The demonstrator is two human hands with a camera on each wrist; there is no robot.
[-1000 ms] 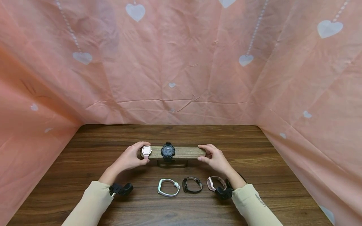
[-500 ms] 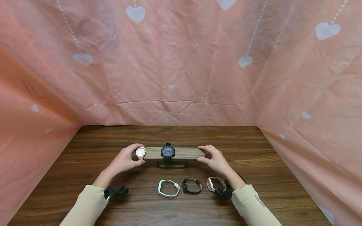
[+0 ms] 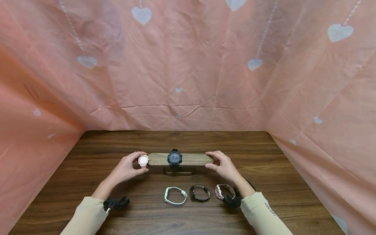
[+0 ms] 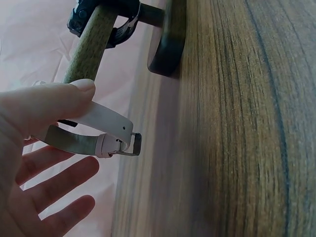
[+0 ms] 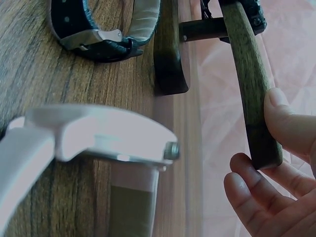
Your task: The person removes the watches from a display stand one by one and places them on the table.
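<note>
My left hand (image 3: 124,168) pinches a pale pink square-faced watch (image 3: 143,160) between thumb and fingers. It sits right at the left end of the wooden bar (image 3: 158,159) of a watch stand. In the left wrist view its buckled strap (image 4: 111,122) forms a closed loop beneath the thumb, with the other fingers spread below. My right hand (image 3: 225,165) grips the bar's right end, thumb on one side and fingers on the other. A chunky black digital watch (image 3: 174,158) is wrapped round the bar's middle.
In front of the stand's base (image 3: 180,173), three buckled watches lie on the wooden table (image 3: 164,222): a pale mint one (image 3: 175,204), a black one (image 3: 192,192) and a pink one (image 3: 217,192) close to the right wrist. Pink cloth (image 3: 188,71) hangs round the back and sides.
My left hand has drawn the pale pink watch leftward along the bar to its end, leaving the bar's left tip showing. My right hand has stayed on the right end.
</note>
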